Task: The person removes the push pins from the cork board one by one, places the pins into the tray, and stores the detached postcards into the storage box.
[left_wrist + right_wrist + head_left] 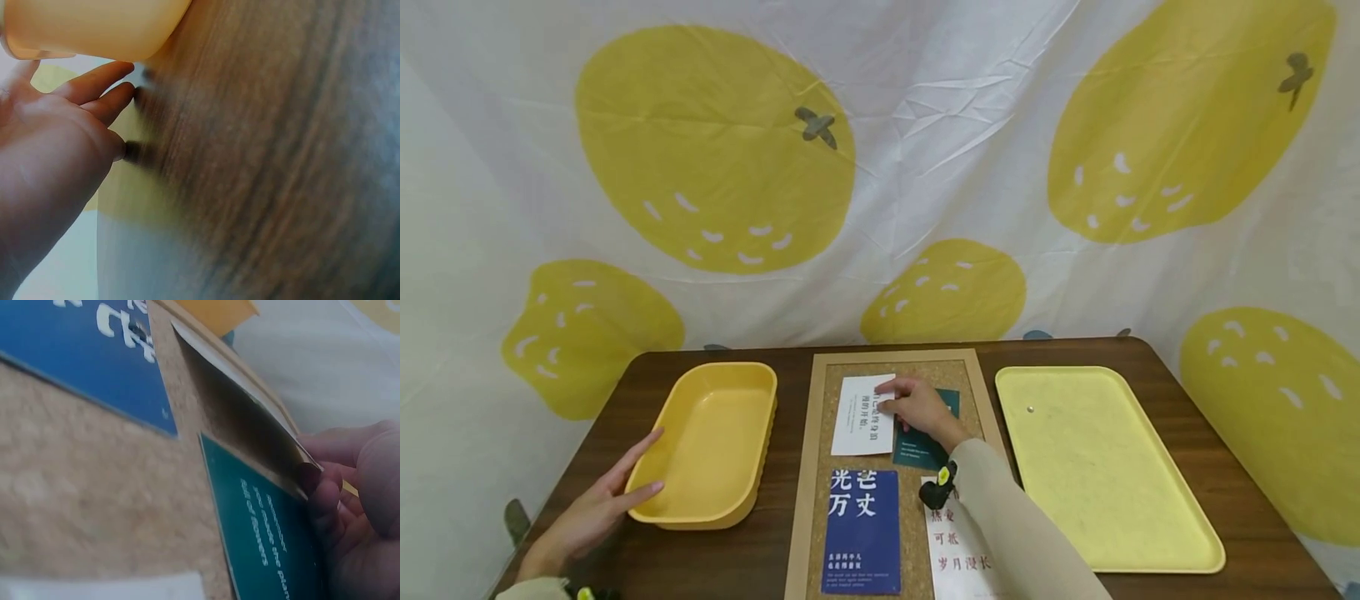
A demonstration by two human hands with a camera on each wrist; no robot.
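In the head view my right hand (pixel 919 407) is over the cork board (pixel 913 492), pinching the right edge of a white card (pixel 853 417) with printed text. That edge is raised off the cork in the right wrist view, with shadow beneath it. A small dark red thing (pixel 309 477) shows at the fingertips; its kind is unclear. Partly under the hand lies a green card (pixel 919 448). My left hand (pixel 587 517) rests with extended fingers against the near left rim of a yellow-orange plastic basin (pixel 707 450).
Below the white card is a blue card (pixel 862 533). A white card with red characters (pixel 955 542) is partly covered by the right sleeve. To the right stands a yellow tray (pixel 1112 475) holding a small shiny pin (pixel 1030 409). A fruit-printed curtain (pixel 910 167) hangs behind the table.
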